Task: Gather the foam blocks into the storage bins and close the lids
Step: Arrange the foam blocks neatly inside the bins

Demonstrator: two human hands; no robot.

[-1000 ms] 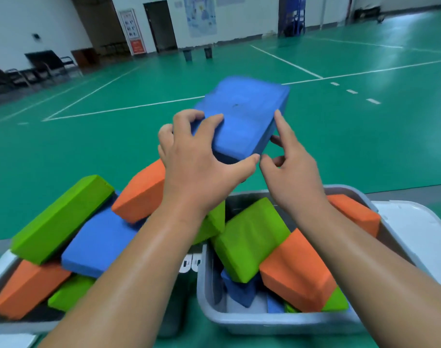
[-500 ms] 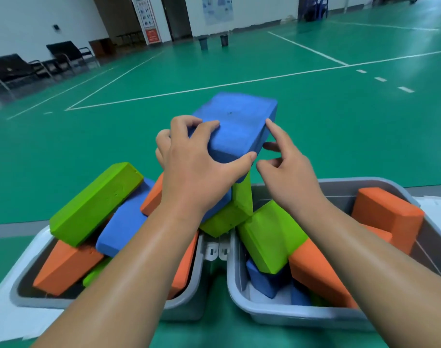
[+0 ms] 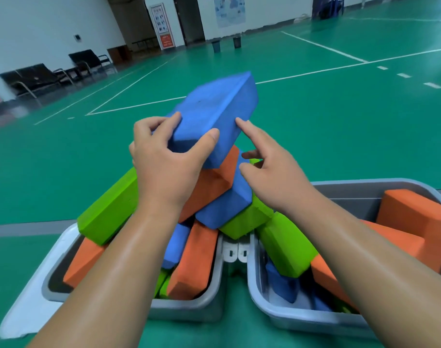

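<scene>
Stowing is the step in hand: the left hand (image 3: 164, 162) is clamping thumb and fingers around the near end of a blue block (image 3: 214, 114) above the overfull left bin (image 3: 189, 310), while the right hand (image 3: 272, 177) is spreading loosely, one fingertip touching its side. Next, it likely needs a lower gap, perhaps in the right bin (image 3: 302, 320). Matte, tilted, the block is looking lightly scuffed.

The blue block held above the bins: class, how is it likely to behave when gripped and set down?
The blue block is probably light: the left hand pinches it at one end. Its matte foam surface likely grips well. Flat-faced, it should not roll, though it could slide off the heaped left bin.
</scene>
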